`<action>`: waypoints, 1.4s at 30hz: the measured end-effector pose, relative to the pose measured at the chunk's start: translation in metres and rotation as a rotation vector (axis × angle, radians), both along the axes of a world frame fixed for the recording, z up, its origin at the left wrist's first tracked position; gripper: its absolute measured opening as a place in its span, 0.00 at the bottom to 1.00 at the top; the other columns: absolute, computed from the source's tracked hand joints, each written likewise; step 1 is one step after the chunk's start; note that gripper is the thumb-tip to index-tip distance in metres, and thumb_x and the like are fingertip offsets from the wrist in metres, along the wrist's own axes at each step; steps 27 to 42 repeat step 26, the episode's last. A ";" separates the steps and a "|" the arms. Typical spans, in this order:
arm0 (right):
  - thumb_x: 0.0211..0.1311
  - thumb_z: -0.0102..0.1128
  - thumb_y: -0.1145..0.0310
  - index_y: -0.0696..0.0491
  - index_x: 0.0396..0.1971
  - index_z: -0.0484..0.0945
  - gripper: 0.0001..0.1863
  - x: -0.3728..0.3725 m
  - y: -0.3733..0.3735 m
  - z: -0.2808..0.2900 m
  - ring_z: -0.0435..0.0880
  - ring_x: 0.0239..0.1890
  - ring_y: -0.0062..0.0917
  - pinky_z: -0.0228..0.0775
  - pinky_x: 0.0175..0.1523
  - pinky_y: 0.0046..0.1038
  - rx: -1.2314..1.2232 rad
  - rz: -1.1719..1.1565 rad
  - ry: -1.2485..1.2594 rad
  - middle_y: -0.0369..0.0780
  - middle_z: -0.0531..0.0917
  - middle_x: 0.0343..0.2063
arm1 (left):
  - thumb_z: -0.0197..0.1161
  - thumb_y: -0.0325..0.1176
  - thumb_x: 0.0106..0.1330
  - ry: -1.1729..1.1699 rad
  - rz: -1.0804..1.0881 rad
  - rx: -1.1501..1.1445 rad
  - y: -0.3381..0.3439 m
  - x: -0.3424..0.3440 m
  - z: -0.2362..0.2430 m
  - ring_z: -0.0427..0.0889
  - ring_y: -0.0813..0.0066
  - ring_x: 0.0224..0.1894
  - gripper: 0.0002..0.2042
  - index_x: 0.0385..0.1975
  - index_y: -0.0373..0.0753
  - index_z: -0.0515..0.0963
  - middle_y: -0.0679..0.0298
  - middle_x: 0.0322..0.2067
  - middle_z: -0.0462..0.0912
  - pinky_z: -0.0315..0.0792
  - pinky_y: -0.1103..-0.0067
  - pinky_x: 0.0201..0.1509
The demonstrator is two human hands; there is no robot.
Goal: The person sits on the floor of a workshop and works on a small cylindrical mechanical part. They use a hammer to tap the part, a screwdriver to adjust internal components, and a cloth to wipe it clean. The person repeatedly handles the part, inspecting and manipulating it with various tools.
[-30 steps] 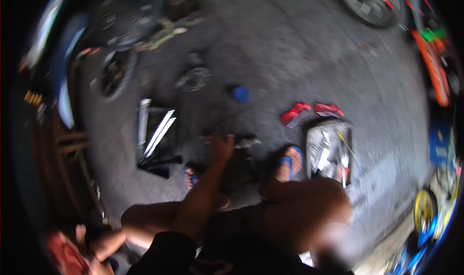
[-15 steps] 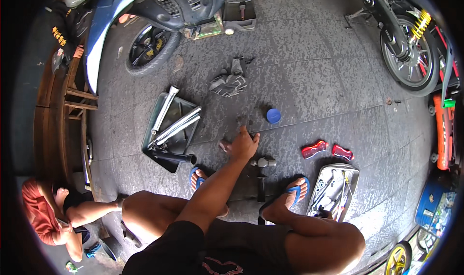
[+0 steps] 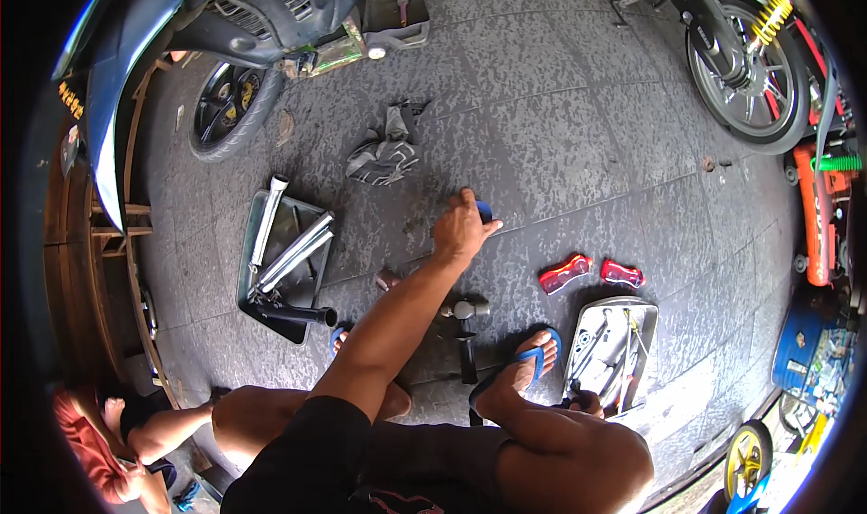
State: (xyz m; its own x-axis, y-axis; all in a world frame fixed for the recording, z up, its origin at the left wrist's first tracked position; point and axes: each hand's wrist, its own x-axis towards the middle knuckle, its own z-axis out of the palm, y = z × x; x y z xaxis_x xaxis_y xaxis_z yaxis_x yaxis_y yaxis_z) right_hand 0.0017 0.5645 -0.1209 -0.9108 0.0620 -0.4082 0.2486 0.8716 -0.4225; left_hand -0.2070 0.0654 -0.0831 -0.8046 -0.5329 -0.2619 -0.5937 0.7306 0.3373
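My left hand point(image 3: 461, 231) reaches forward over the floor. Its thumb and fingers close around a blue round lid point(image 3: 485, 211), whose left part they cover. Beyond my right knee, a small part of my right hand point(image 3: 591, 404) shows at the near end of a metal tool tray point(image 3: 652, 320); its fingers are mostly hidden. Wrenches and other tools lie in that tray. A hammer point(image 3: 465, 310) stands or lies between my feet, head away from me. Left of my left hand, a dark tray point(image 3: 304, 326) holds chrome fork tubes point(image 3: 295, 259) and a black tube point(image 3: 298, 314).
Two red-and-clear parts point(image 3: 566, 274) lie right of centre. A crumpled grey cloth point(image 3: 384, 157) is farther off. A motorcycle with its front wheel point(image 3: 237, 107) stands far left, another wheel point(image 3: 748, 80) far right. An orange jack point(image 3: 815, 216) is at right. Another person point(image 3: 99, 442) sits at left.
My left hand has moved forward from short of the blue lid onto it. The whole view has shifted somewhat to the left.
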 end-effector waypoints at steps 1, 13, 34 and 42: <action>0.45 0.63 0.66 0.56 0.47 0.77 0.24 0.001 -0.006 0.005 0.86 0.39 0.39 0.79 0.44 0.38 -0.026 -0.014 0.002 0.47 0.84 0.35 | 0.71 0.56 0.53 -0.002 0.018 0.008 0.000 0.001 0.006 0.85 0.51 0.40 0.36 0.52 0.36 0.65 0.50 0.43 0.78 0.82 0.64 0.38; 0.49 0.57 0.60 0.59 0.40 0.79 0.21 -0.058 -0.057 0.092 0.83 0.29 0.35 0.76 0.39 0.33 -0.300 -0.168 0.093 0.46 0.83 0.26 | 0.70 0.58 0.52 0.389 -0.245 -0.338 0.015 -0.015 -0.025 0.76 0.57 0.44 0.35 0.52 0.37 0.71 0.55 0.40 0.79 0.67 0.63 0.47; 0.56 0.65 0.68 0.53 0.43 0.78 0.15 -0.212 -0.294 0.126 0.82 0.42 0.44 0.75 0.43 0.39 -0.606 0.086 0.453 0.46 0.81 0.36 | 0.39 0.69 0.67 0.520 0.550 2.056 0.145 0.038 0.082 0.56 0.60 0.70 0.39 0.67 0.42 0.61 0.57 0.69 0.57 0.51 0.65 0.71; 0.56 0.65 0.68 0.53 0.43 0.78 0.15 -0.212 -0.294 0.126 0.82 0.42 0.44 0.75 0.43 0.39 -0.606 0.086 0.453 0.46 0.81 0.36 | 0.39 0.69 0.67 0.520 0.550 2.056 0.145 0.038 0.082 0.56 0.60 0.70 0.39 0.67 0.42 0.61 0.57 0.69 0.57 0.51 0.65 0.71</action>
